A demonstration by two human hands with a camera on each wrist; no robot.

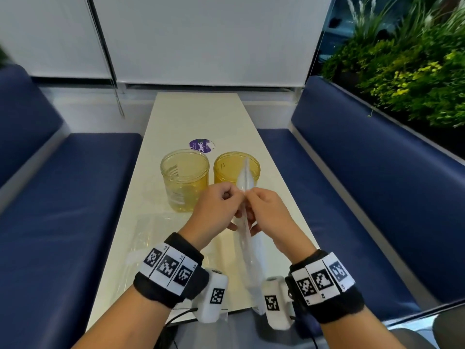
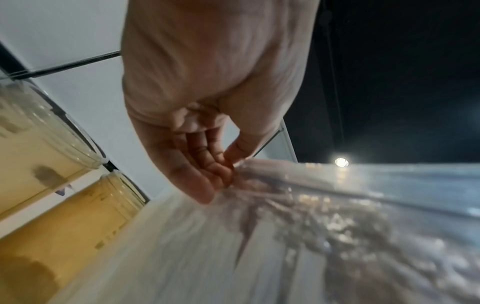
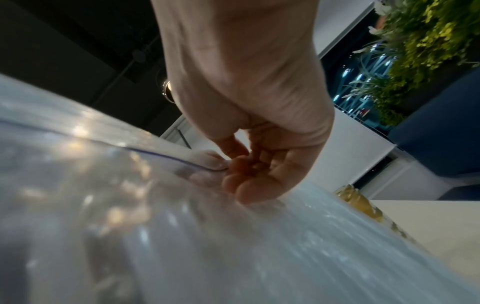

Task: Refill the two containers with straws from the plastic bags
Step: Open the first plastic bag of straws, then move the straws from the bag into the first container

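Head view: left hand and right hand meeting above the table, each pinching the top edge of one clear plastic bag held edge-on between them. Bag's upper end standing in front of the right jar; lower end hanging past the near table edge. Two yellowish clear jars side by side, left jar and the right one, both open-topped, just beyond the hands. A second clear bag lying flat on the table at the left, near the left wrist. One round purple sticker behind the jars. Two blue benches flanking the table, green plants at far right.

Left wrist view: thumb and curled fingers closed on the bag's edge, a grip the head view hides behind knuckles. Both jars visible at left, blurred. Bag contents too blurred to tell.

Right wrist view: fingers curled, pinching the bag beside its blue seal line. Only one jar visible here, partly behind the bag.
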